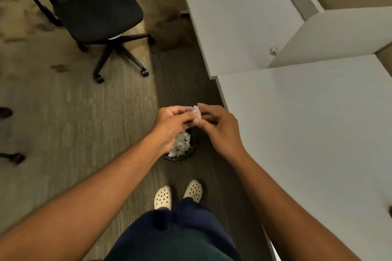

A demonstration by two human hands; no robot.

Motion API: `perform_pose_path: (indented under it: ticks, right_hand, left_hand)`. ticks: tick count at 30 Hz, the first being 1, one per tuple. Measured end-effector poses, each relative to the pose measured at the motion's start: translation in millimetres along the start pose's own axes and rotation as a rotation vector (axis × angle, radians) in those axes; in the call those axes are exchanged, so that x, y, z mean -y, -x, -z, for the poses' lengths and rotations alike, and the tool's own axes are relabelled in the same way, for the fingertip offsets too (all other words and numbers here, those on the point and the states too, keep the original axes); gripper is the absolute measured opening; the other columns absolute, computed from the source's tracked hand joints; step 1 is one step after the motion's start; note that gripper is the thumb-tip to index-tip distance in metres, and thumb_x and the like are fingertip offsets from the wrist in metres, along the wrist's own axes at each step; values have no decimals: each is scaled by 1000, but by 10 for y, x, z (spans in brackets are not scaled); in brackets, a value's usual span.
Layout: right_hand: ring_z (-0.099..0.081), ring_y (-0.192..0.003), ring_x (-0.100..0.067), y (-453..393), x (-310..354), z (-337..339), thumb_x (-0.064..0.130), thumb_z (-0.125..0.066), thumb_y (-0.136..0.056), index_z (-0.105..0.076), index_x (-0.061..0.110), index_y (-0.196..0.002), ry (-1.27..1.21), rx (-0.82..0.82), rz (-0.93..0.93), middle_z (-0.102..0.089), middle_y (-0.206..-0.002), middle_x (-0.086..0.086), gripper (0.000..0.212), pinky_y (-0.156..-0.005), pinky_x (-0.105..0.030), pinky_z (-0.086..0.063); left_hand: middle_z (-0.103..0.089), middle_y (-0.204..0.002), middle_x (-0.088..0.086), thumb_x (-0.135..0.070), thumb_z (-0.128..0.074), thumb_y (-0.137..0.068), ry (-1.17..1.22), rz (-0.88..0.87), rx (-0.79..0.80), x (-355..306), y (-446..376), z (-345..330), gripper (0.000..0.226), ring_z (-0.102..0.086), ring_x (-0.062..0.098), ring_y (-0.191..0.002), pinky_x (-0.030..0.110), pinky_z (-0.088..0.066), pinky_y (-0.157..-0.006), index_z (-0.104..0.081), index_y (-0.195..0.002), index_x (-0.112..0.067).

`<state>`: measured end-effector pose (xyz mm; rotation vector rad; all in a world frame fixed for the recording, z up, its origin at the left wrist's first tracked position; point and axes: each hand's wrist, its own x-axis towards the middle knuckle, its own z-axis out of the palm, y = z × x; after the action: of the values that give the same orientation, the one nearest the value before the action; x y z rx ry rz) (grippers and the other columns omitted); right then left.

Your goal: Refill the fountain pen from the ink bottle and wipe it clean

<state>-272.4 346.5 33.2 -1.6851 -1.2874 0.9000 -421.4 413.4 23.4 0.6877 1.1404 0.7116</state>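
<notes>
left hand + right hand: pinching white scrap | above wastebasket holding crumpled paper

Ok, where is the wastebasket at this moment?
In the head view the wastebasket sits on the floor at centre frame, directly below both hands, left hand and right hand, just left of the white desk, holding crumpled paper.
</notes>
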Motion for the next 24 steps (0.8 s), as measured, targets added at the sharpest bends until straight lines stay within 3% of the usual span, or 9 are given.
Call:
perform_pose_path:
  ticks: [3,6,9,13,16,20,24]
  right_hand:
    - [-71,-102,-3,-147,-113,-134,22,-78,-95,-79,21,-123,89,33,76,-74,-117,5,28,-88,-16,-58]
    - [-67,-97,4,-308,-210,-247,16,-82,-91,-83,16,-113,160,49,109,-74,-110,3,22,-85,-8,-53]
    - [-65,-89,6,-419,-323,-378,11,-85,-88,-83,11,-107,177,100,146,-73,-102,2,19,-79,-3,-50]
    - [-65,-89,3,-531,-564,-597,9,-84,-88,-83,10,-104,182,136,179,-72,-101,1,16,-79,-10,-54]
    - [-68,-92,-8,-593,-803,-812,7,-82,-88,-82,9,-100,207,131,171,-71,-102,-1,12,-81,-23,-59]
    - [-70,-94,-17,-731,-1291,-1137,-2,-80,-86,-79,7,-101,277,101,122,-69,-103,-3,17,-83,-34,-60]
    - [-70,-100,-18,-899,-1856,-1452,-3,-77,-88,-76,7,-109,403,142,4,-68,-111,-3,23,-90,-32,-59]
  left_hand:
    - [-79,-86,12,10,-75,-88,4,7,-53,47,-74,79,13,-76,19,-77,27,-66,-75,-76,-93,-2]
    - [-79,-90,13,12,-72,-89,12,3,-105,103,-189,187,15,-76,20,-81,25,-65,-75,-75,-96,-1]
    - [-76,-94,11,14,-67,-92,-22,8,-142,207,-279,311,17,-77,10,-75,22,-64,-78,-72,-108,8]
    - [-76,-101,3,8,-66,-96,-155,-24,-148,420,-444,525,23,-74,16,-96,22,-63,-87,-74,-115,-3]
    - [-79,-107,0,1,-69,-97,-415,-106,-167,605,-639,691,26,-74,15,-104,29,-60,-96,-77,-117,-14]
    - [-78,-119,2,-4,-69,-97,-689,-195,-235,851,-896,915,31,-72,10,-107,21,-55,-94,-75,-125,-14]
    - [-72,-134,5,-4,-68,-98,-789,-183,-234,1145,-1157,1213,37,-66,11,-121,29,-49,-110,-70,-134,-12]
